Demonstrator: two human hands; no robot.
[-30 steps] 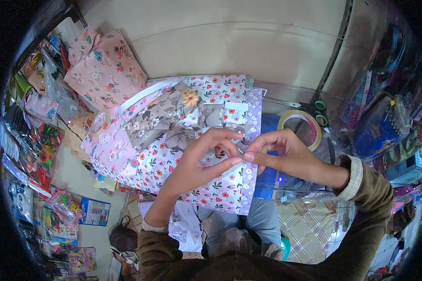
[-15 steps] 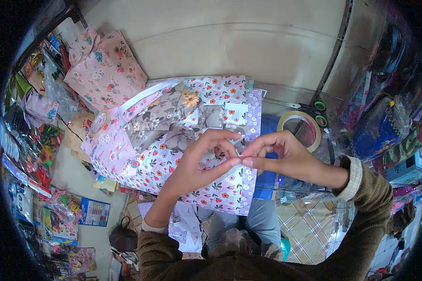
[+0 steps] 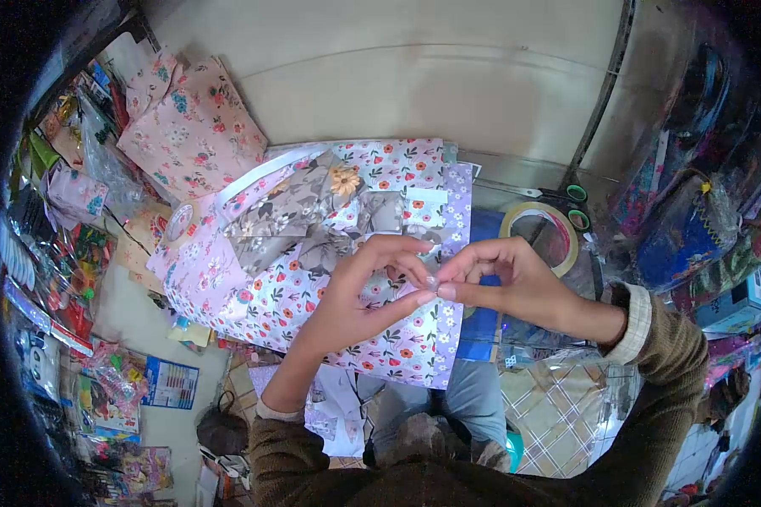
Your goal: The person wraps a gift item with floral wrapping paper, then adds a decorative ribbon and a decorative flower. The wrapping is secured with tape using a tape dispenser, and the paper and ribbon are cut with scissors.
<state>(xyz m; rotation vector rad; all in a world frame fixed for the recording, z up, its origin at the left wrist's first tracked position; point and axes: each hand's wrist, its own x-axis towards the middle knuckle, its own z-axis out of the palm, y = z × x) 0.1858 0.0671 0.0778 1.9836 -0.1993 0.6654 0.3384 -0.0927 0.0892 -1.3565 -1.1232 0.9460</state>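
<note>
Above the flowered paper, my left hand (image 3: 368, 291) and my right hand (image 3: 520, 283) meet fingertip to fingertip. Between them is a small, clear, shiny piece (image 3: 431, 282), too small to name. My right thumb and index finger pinch it from one side; my left thumb and a bent finger close on it from the other. Beneath lies white wrapping paper (image 3: 389, 342) printed with red and orange flowers. Grey floral pieces (image 3: 271, 211) and a lilac flowered strip (image 3: 455, 203) lie with it.
A roll of tape (image 3: 573, 245) and scissors with green-ringed handles (image 3: 575, 193) lie to the right. A pink floral bag (image 3: 199, 127) stands at the back left. Another tape roll (image 3: 179, 221) rests on the paper. Packaged goods (image 3: 702, 228) crowd both sides.
The small clear piece shows more plainly between my fingertips and looks turned. Both hands have stayed almost in place.
</note>
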